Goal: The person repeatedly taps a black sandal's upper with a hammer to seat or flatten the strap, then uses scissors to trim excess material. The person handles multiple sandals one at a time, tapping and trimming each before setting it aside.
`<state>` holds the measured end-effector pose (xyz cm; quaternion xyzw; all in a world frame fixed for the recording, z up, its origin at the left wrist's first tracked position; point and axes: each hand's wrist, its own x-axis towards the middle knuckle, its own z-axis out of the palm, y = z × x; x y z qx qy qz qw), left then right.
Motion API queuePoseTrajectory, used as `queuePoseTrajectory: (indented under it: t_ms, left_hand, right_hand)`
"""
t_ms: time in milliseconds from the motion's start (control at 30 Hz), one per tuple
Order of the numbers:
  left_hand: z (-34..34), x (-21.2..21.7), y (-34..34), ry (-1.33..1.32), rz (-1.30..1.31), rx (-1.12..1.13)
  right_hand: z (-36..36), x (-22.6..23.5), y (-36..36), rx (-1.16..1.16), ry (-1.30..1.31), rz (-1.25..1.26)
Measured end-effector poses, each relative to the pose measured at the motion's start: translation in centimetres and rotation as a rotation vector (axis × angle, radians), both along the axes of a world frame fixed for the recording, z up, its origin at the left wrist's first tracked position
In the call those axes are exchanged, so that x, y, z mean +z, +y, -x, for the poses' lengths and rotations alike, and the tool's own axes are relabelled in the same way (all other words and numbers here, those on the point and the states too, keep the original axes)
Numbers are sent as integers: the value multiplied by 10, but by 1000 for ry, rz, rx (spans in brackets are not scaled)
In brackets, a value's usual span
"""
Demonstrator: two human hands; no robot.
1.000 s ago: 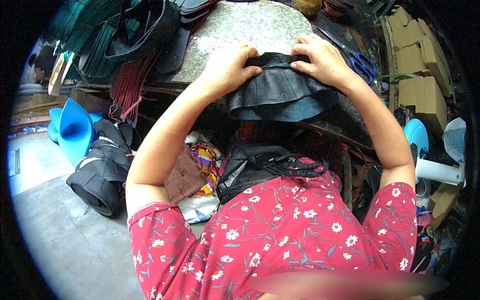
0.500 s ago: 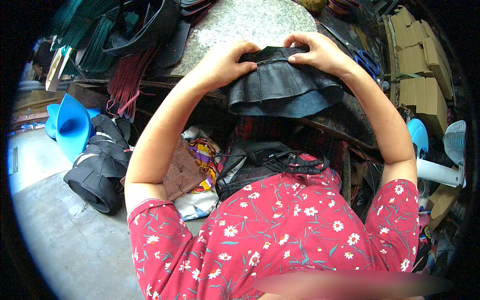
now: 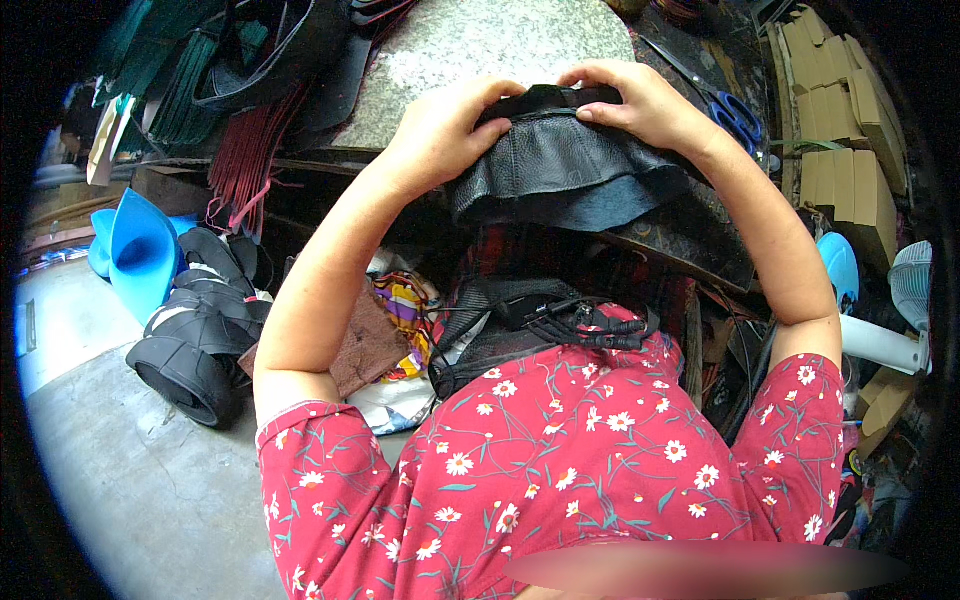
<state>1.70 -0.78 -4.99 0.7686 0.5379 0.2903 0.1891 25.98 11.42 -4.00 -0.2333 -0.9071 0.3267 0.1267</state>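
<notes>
Between my two hands is a black leather piece (image 3: 560,160) with stitched seams, its wide lower edge flaring toward me. My left hand (image 3: 463,125) pinches its upper edge on the left side, thumb on the near face. On the right side my right hand (image 3: 640,105) grips the same edge, with its thumb pressed near the top seam. The fingertips behind the leather are partly hidden. Just beyond lies a pale speckled stone slab (image 3: 500,40) on the workbench.
Blue-handled scissors (image 3: 736,118) lie to the right, by stacked tan boxes (image 3: 850,190). Dark strips (image 3: 255,150) hang at the left. Black moulded pieces (image 3: 195,350) and blue foam shapes (image 3: 140,250) sit on the left. A fan (image 3: 908,290) stands at right.
The leather piece has shifted slightly to the left, and more of its upper edge shows raised between my hands. Both hands keep their grip.
</notes>
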Motion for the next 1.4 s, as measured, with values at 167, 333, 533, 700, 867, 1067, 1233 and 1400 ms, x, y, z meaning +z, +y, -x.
queuePoseTrajectory:
  t_ms: [167, 333, 533, 700, 867, 1067, 1233, 1400]
  left_hand:
    - [0, -1, 2, 4, -44, -46]
    - [0, -1, -6, 225, -303, -146]
    - [-1, -1, -7, 266, -317, -155]
    - [-3, 0, -6, 158, -254, -148]
    - [-3, 4, -6, 308, -227, -191]
    - [-4, 5, -5, 313, -193, -201]
    - [-3, -1, -6, 298, -228, -168]
    - [-5, -7, -5, 326, -316, -133]
  right_hand:
    - [-1, -2, 5, 115, 45, 13]
    - [-5, -1, 2, 228, 151, -358]
    - [-3, 3, -6, 329, 150, -808]
    - [-4, 4, -8, 352, 105, -871]
    - [-5, 0, -8, 347, 110, -853]
    - [-3, -5, -10, 229, 192, -720]
    - [-3, -6, -11, 263, 97, -761]
    - [-10, 3, -19, 234, 20, -886]
